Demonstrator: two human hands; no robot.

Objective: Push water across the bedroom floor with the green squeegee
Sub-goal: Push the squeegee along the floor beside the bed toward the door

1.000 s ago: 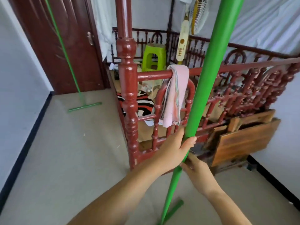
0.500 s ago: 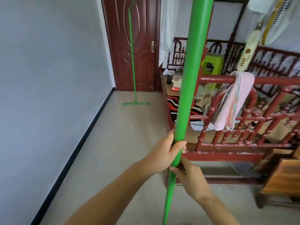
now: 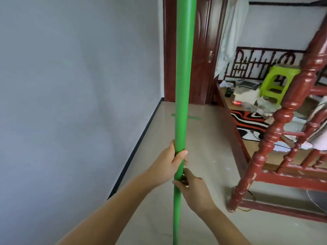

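Head view: both hands wrap the upright green squeegee pole point(image 3: 184, 85), left hand point(image 3: 169, 162) just above right hand point(image 3: 194, 190).

Grey wall point(image 3: 74, 89), beige floor point(image 3: 208, 156), red bedframe point(image 3: 276, 138)

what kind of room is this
Most likely a home bedroom: a carved red wooden bed frame fills the right side, a dark red wooden door closes the far end, and a green plastic stool sits on the bed platform.
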